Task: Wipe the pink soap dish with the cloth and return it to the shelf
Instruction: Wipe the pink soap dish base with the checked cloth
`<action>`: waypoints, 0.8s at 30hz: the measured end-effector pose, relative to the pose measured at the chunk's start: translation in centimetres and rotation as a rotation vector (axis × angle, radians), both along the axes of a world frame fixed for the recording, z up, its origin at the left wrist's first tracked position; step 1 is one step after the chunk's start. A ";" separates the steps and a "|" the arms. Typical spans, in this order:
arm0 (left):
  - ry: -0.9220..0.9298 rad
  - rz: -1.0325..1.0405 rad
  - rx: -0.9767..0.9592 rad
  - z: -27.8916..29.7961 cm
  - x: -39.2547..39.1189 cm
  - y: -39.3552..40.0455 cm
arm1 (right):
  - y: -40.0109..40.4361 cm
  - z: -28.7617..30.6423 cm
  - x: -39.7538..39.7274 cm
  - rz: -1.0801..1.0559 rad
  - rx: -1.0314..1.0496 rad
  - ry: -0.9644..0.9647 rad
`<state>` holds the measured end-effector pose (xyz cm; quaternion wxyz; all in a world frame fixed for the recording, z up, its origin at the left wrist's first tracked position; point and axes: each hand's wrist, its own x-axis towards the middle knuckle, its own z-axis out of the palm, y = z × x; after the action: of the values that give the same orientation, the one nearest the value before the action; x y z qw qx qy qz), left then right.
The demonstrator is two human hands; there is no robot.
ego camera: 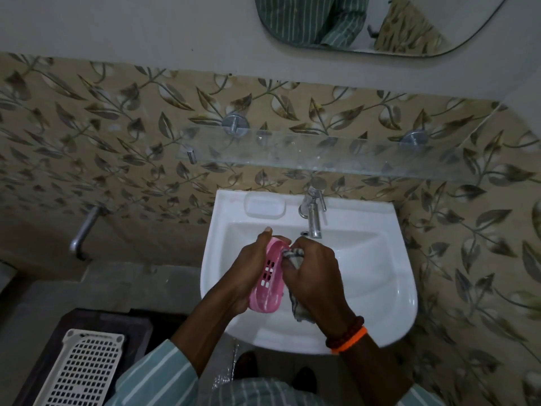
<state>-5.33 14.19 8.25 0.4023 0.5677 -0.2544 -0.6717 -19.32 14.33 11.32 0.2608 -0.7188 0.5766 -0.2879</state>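
Observation:
The pink soap dish, oval with small slots in its base, is held on edge over the white sink. My left hand grips it from the left, thumb over its far rim. My right hand holds a grey checked cloth bunched against the inside of the dish; the cloth's tail hangs below that hand. A glass shelf on metal brackets runs along the tiled wall above the sink, with nothing visible on it.
A chrome tap stands at the back of the sink. A metal pipe spout juts from the wall at left. A white perforated plastic tray lies on a dark stand at lower left. A mirror hangs above.

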 end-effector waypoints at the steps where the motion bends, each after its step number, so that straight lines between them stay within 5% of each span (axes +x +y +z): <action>1: -0.023 0.000 -0.006 0.2 0.0 -0.1 | 0.0 0.1 -0.1 0.017 -0.008 0.016; 9: -0.096 -0.089 -0.049 1.3 1.6 -1.5 | 2.9 0.1 -0.3 0.336 -0.064 0.308; 14: -0.084 -0.138 -0.006 1.2 1.0 -1.1 | -0.1 1.7 -1.6 0.351 -0.251 0.521; 20: -0.125 -0.146 -0.055 1.8 1.1 -1.8 | 3.1 0.5 -0.7 0.512 -0.124 0.546; 24: -0.123 -0.176 -0.017 1.8 1.1 -1.6 | 1.5 1.0 -1.4 0.518 -0.217 0.624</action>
<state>-4.21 12.58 10.04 0.3303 0.5798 -0.3332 -0.6662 -20.73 15.78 12.31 0.0600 -0.9160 0.3945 -0.0405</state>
